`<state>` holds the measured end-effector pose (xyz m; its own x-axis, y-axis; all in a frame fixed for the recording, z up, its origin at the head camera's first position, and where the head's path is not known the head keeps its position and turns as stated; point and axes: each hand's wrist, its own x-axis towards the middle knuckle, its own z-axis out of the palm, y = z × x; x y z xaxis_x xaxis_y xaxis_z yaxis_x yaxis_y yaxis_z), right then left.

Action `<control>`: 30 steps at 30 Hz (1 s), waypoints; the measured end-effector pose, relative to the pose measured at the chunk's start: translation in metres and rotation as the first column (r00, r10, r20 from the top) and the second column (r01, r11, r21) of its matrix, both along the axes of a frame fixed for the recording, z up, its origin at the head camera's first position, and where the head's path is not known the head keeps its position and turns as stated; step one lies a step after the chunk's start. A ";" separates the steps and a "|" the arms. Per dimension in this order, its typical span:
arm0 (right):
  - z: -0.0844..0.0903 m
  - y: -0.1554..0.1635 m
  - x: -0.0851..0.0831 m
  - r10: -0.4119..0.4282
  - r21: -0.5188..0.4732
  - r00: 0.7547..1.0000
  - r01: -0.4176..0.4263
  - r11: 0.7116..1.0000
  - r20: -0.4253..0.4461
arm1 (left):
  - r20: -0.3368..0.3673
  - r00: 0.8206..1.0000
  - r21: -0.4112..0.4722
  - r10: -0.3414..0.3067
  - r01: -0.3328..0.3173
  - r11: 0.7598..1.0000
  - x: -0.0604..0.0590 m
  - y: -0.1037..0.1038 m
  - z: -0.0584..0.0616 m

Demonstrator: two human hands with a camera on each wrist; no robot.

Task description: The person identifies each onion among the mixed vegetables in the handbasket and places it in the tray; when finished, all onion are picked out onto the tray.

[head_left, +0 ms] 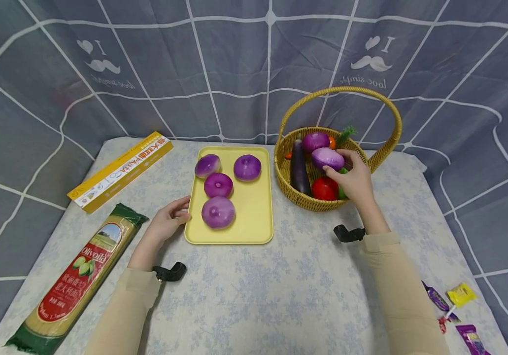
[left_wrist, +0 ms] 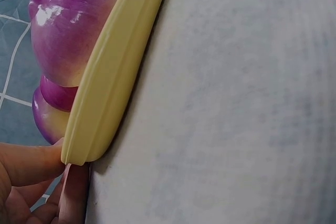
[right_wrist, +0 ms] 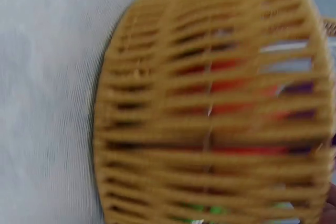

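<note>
My left hand (head_left: 170, 217) pinches the left rim of a yellow tray (head_left: 254, 217), thumb above and fingers below, as the left wrist view shows. Several purple onions (head_left: 218, 213) lie on the tray, mostly along its left side. Over a wicker basket (head_left: 295, 197) on the right, my right hand (head_left: 355, 178) grips another purple onion (head_left: 327, 158) between thumb and fingers. Beneath and around it in the basket are an eggplant (head_left: 299, 167), a tomato (head_left: 324, 189), and one more purple onion (head_left: 315, 142). The basket's woven side fills most of the right wrist view, hiding most of that hand.
The basket's tall handle (head_left: 342, 89) arches above its contents. At the left lie a yellow pasta box (head_left: 120, 172) and a bag of spaghetti (head_left: 78, 281). Wrapped candies, including a yellow one (head_left: 461, 294), lie at the front right. A grey curtain (head_left: 236, 64) hangs behind the table.
</note>
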<state>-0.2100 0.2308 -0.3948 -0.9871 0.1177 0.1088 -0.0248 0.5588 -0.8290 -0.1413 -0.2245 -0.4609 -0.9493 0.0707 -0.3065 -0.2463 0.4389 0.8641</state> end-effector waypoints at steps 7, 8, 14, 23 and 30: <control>0.006 -0.021 0.015 -0.001 -0.117 0.998 -0.006 0.993 -0.061 | 0.009 1.000 0.000 0.011 -0.011 1.000 -0.001 0.000 -0.001; 0.007 -0.024 0.017 0.011 -0.135 0.997 -0.021 0.991 -0.072 | 0.009 1.000 -0.002 0.012 -0.012 1.000 -0.001 0.000 -0.001; 0.008 -0.052 0.029 0.111 -0.312 0.988 -0.141 0.939 -0.111 | 0.003 1.000 -0.010 0.009 -0.009 1.000 -0.001 0.000 -0.001; -0.002 -0.093 0.041 0.230 -0.399 0.963 -0.269 0.877 -0.143 | 0.009 1.000 0.005 0.012 -0.012 1.000 -0.001 0.000 0.000; -0.015 -0.120 0.046 0.282 -0.422 0.952 -0.307 0.853 -0.122 | 0.007 1.000 0.012 0.010 -0.011 1.000 -0.001 0.000 -0.001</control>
